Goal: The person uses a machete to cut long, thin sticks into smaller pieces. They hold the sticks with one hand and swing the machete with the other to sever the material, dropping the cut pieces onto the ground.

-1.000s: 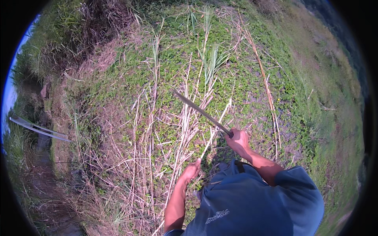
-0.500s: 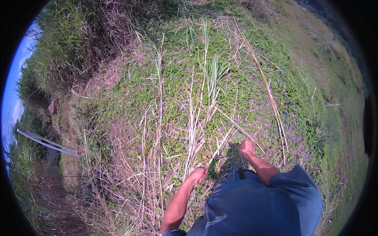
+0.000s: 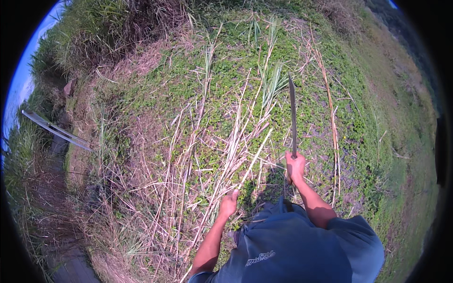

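Note:
My left hand (image 3: 229, 203) is closed around the lower end of a pale, dry stalk (image 3: 255, 158), which slants away to the right. In my right hand (image 3: 296, 166) is the handle of a machete; its long dark blade (image 3: 293, 108) points away from me, raised above the ground. The blade and the held stalk are apart. Just beyond and left of my left hand lies a loose bundle of cut dry stalks (image 3: 232, 151), some with green leafy tops (image 3: 272, 87) at the far end.
More long stalks (image 3: 200, 108) lie to the left, and a few reddish-brown canes (image 3: 331, 113) on the right. Low green plants cover the ground. Tall grass (image 3: 108, 37) stands at the far left, near a grey paved strip (image 3: 71, 264). A pale curved bar (image 3: 56, 129) shows at the left.
The machete has swung up, its blade now plainly visible and pointing away. My left hand has shifted left with the stalk. A slanting stalk near my right hand no longer shows.

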The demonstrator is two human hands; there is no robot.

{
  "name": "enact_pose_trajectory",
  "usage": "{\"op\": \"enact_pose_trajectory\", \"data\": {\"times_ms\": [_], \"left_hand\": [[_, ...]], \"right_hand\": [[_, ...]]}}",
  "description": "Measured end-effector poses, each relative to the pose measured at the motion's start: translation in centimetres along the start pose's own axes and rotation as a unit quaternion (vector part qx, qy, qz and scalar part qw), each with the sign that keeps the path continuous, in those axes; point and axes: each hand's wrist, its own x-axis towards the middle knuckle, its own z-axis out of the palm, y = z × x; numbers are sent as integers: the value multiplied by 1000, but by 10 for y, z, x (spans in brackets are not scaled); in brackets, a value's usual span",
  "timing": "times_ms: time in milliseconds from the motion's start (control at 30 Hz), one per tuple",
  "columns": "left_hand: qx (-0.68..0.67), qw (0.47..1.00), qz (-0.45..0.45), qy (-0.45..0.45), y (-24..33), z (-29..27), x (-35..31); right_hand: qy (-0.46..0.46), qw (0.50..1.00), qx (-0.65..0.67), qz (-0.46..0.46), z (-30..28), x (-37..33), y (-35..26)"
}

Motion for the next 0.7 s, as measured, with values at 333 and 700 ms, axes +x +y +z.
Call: {"op": "enact_pose_trajectory", "data": {"times_ms": [333,700], "left_hand": [[-164,978,127,32,66,33,-47],[-95,946,66,302,-27,25,-104]], "right_hand": [[-190,936,288,67,18,-11,-64],[-406,838,354,90,60,109,-148]]}}
